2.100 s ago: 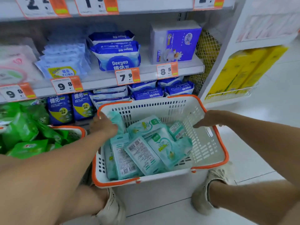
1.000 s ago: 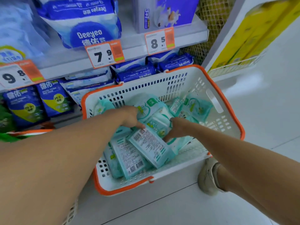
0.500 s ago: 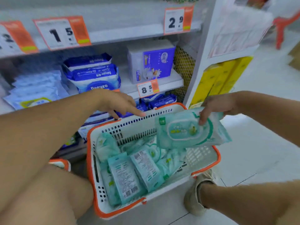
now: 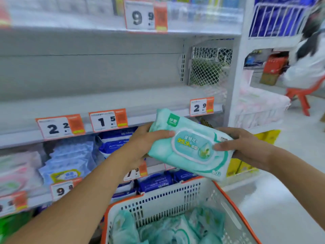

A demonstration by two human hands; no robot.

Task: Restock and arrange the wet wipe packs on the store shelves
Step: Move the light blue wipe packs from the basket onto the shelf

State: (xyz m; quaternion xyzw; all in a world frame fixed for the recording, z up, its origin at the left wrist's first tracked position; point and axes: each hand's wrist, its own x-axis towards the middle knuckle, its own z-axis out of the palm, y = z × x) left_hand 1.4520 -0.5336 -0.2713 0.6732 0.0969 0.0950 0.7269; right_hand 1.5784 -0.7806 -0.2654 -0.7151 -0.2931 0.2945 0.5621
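Hands first: my left hand (image 4: 146, 143) grips the mint-green wet wipe pack (image 4: 190, 147) at its left end, my right hand (image 4: 244, 147) clasps the right end. I hold it tilted above the white basket (image 4: 168, 199), just before the bare shelf (image 4: 105, 103).

A retail shop aisle: grey metal shelving (image 4: 109, 101) runs in tiers, its front edges carrying white-and-orange price tags (image 4: 59, 126) with large printed numbers. Packaged wipes in blue wrappers (image 4: 114, 143) fill the lower shelves, a white plastic shopping basket with orange rim (image 4: 175, 196) holds more stock, and yellow goods (image 4: 267, 136) sit on a neighbouring rack
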